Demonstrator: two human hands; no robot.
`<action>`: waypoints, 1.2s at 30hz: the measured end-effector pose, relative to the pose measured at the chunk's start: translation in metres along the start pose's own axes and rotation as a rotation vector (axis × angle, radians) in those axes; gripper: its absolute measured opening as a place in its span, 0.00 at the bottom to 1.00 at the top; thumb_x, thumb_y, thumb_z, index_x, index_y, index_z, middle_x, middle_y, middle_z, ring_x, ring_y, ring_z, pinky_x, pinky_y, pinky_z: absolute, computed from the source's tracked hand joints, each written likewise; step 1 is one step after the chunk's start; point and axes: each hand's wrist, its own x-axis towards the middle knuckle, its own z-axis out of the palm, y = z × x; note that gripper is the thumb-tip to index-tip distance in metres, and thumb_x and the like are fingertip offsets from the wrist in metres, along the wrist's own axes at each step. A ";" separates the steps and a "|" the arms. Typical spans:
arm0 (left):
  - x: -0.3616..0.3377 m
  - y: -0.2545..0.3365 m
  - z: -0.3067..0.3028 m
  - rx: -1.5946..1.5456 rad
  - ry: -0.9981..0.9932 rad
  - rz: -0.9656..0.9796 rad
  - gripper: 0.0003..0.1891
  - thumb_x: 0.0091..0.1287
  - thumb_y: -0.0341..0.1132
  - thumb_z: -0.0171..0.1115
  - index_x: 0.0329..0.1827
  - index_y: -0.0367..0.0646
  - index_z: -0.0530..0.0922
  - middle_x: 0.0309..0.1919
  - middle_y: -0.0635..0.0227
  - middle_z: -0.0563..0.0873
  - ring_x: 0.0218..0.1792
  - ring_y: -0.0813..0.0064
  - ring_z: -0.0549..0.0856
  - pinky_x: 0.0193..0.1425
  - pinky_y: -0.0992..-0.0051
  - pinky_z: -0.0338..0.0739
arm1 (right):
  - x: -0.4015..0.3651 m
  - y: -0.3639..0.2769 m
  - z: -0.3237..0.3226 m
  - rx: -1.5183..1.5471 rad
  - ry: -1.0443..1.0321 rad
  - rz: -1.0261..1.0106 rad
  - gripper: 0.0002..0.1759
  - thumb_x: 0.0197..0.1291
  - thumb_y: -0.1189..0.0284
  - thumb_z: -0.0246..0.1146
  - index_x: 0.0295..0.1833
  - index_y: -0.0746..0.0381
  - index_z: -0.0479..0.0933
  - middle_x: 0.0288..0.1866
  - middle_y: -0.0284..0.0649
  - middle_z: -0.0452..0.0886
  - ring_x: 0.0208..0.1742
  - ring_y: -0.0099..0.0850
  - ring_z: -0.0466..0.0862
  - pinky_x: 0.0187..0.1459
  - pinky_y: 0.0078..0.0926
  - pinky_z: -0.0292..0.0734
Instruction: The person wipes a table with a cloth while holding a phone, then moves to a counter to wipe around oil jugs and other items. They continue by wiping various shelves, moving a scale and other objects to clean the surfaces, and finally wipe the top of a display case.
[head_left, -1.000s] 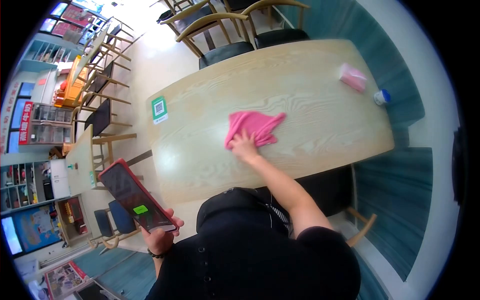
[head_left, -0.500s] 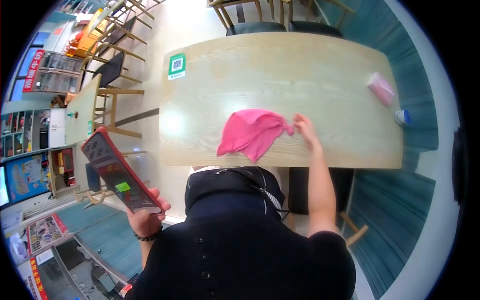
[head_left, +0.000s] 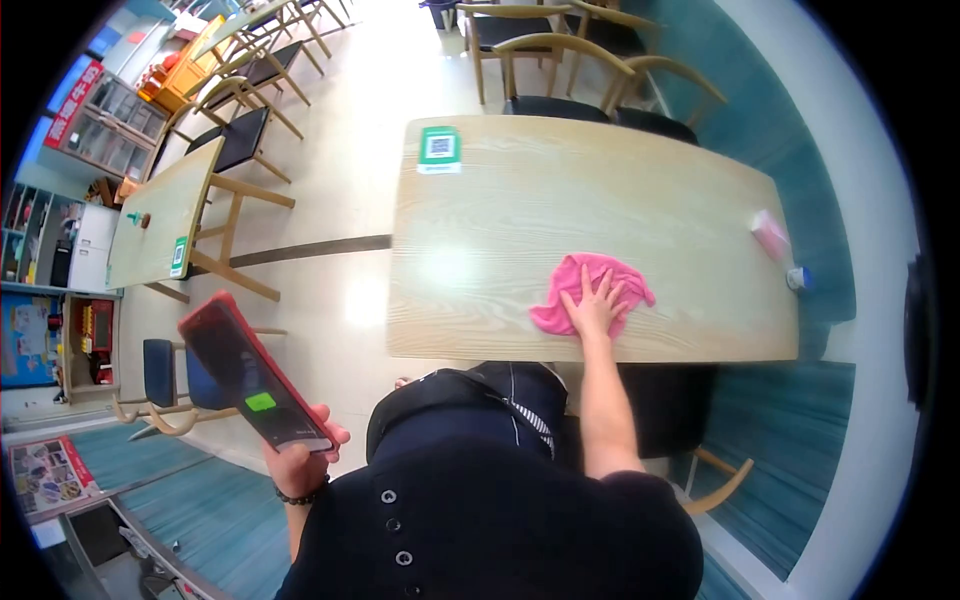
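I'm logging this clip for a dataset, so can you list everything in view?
table: one, light wood, centre
cloth: one, pink, on the table by its near edge
QR sticker: one, green and white, far left corner of the table
packet: one, pink, right end of the table
small container: one, white and blue, beside the packet
chairs: several, wooden frames with dark seats, beyond the table
second table: one, light wood, left across the aisle
phone: one, red case, in the left hand
left hand: gripping the phone, dark bracelet at the wrist
right hand: fingers spread flat on the cloth
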 end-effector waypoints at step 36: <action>0.295 0.146 -0.204 0.250 0.120 0.106 0.28 0.48 0.37 0.70 0.50 0.32 0.70 0.43 0.55 0.79 0.30 0.62 0.82 0.17 0.81 0.75 | 0.235 -0.232 0.053 -0.102 0.190 -0.019 0.49 0.45 0.32 0.45 0.70 0.43 0.44 0.72 0.48 0.39 0.70 0.56 0.40 0.65 0.58 0.33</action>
